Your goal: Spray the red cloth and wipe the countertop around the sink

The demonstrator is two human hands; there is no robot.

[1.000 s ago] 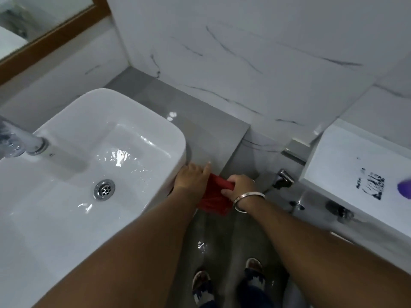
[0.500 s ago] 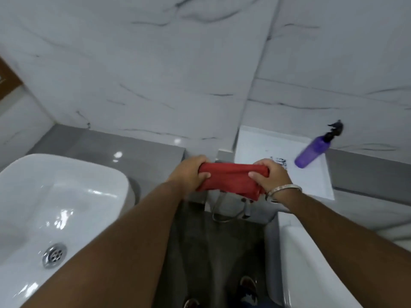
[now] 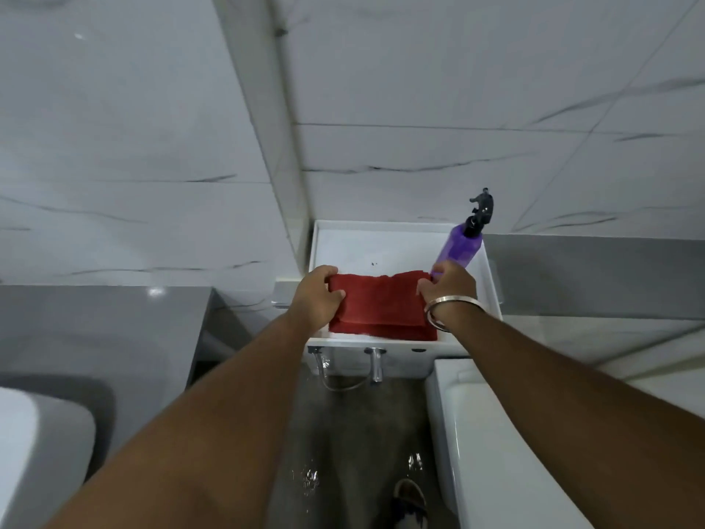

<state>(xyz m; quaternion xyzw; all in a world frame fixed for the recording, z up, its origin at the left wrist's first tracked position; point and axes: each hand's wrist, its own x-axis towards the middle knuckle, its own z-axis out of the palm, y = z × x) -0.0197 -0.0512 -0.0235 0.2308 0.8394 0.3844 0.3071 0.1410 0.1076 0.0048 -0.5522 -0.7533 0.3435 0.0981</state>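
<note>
A folded red cloth point(image 3: 381, 304) lies on the front part of a white toilet-tank lid point(image 3: 385, 246). My left hand point(image 3: 317, 295) grips the cloth's left end and my right hand point(image 3: 448, 288), with a metal bangle at the wrist, grips its right end. A purple spray bottle point(image 3: 459, 246) with a black trigger head stands on the lid's back right corner, just behind my right hand. The white sink point(image 3: 34, 448) shows only as a corner at the lower left, with the grey countertop point(image 3: 95, 326) behind it.
Marble wall tiles rise behind the tank and countertop. A chrome valve and hose point(image 3: 375, 362) hang under the tank. The white toilet point(image 3: 496, 452) fills the lower right. The wet grey floor point(image 3: 354, 433) lies between sink and toilet, with my shoe point(image 3: 410, 498) at the bottom.
Both hands carried the red cloth from beside the sink up and to the right, and now hold it down on the tank lid. The view turned right, away from the sink.
</note>
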